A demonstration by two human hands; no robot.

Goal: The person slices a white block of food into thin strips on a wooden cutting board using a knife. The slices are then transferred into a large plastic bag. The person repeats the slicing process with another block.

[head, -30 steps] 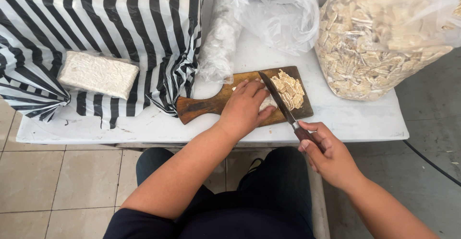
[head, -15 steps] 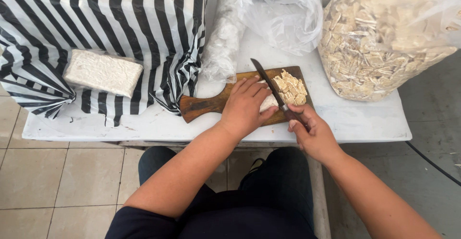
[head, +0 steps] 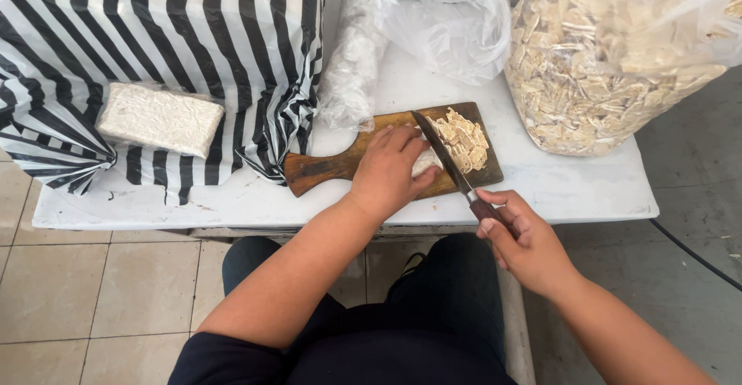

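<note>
A wooden cutting board (head: 325, 167) lies on the white table (head: 572, 184). My left hand (head: 390, 170) presses down on a pale block (head: 426, 161) on the board, mostly hidden under my fingers. My right hand (head: 519, 234) grips the dark handle of a knife (head: 444, 155), its blade lying across the block's right end. A heap of cut slices (head: 464, 139) sits on the board to the right of the blade.
A large clear bag of cut slices (head: 610, 60) stands at the right. Crumpled clear plastic bags (head: 433, 22) lie behind the board. A black-and-white striped bag (head: 170, 37) with a white wrapped block (head: 158, 119) on it fills the left. Tiled floor lies below.
My right hand has drawn the knife back towards me and down through the block's end. My left hand stays pressed on the block.
</note>
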